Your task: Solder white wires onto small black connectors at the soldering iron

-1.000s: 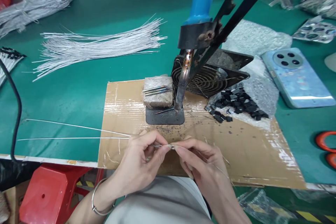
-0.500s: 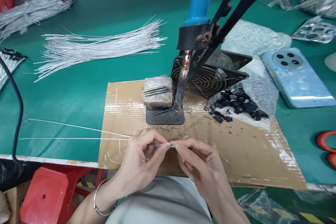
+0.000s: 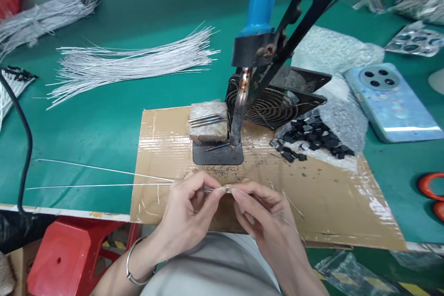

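Note:
My left hand (image 3: 192,210) pinches thin white wires (image 3: 104,185) between thumb and forefinger; two long ends trail off to the left over the cardboard and green mat. Thumb and forefinger of my right hand (image 3: 262,212) are closed on the same wires, fingertips almost touching the left ones. Only a short dark stretch of wire shows between them, and whatever joins there is too small to make out. Thin strands run back along the right palm. Just beyond my hands stands a soldering iron (image 3: 240,111), tip down at a dark metal plate (image 3: 211,156).
A worn block (image 3: 210,134) with metal tips sits on the plate. Right of it are a black fan (image 3: 274,106), small black pieces (image 3: 314,136), a blue phone (image 3: 391,101) and red-handled scissors (image 3: 430,187). A bundle of white wires (image 3: 135,58) lies at the back left.
The trailing wire ends on the left have dipped very slightly. Both hands keep the same pinch in the same place.

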### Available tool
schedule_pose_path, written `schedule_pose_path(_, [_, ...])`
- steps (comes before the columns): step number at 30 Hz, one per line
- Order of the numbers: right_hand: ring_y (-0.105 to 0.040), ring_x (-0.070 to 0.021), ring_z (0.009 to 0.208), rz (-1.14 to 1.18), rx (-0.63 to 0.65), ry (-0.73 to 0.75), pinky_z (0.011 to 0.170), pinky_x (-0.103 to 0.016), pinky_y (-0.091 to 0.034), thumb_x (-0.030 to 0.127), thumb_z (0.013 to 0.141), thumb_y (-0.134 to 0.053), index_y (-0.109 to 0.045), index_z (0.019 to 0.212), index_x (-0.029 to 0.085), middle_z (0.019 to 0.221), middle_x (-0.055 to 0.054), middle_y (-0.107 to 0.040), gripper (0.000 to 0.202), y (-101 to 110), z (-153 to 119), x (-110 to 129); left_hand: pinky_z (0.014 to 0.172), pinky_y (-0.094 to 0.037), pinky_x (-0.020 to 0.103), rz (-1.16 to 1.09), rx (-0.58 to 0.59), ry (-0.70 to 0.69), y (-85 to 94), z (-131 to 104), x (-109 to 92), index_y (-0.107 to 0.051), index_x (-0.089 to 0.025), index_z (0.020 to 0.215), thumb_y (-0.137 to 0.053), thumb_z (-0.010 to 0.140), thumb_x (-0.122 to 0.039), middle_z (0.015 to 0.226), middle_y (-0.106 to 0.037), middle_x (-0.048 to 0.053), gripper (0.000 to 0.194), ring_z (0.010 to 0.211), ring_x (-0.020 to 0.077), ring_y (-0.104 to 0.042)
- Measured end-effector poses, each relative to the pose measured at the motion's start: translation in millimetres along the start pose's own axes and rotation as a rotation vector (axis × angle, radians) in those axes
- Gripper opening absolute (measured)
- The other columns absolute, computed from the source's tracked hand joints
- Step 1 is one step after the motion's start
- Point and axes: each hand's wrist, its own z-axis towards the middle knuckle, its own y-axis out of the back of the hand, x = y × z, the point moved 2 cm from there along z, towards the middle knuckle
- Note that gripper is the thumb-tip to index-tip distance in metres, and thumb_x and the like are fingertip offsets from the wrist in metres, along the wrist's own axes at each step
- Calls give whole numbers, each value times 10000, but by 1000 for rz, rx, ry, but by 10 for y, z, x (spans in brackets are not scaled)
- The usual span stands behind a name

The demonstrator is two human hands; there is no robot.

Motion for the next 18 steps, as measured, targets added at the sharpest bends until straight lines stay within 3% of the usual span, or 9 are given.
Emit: schedule_pose_path(18, [-365, -23, 373, 59, -70, 3, 334, -138, -228, 337, 801, -817, -765, 745, 208, 546, 47, -517, 150, -62, -13, -18, 485, -264, 230, -96, -59, 25, -89, -35, 121, -625, -191, 860, -583, 1016, -326, 621, -422, -47, 210, 529, 90, -347])
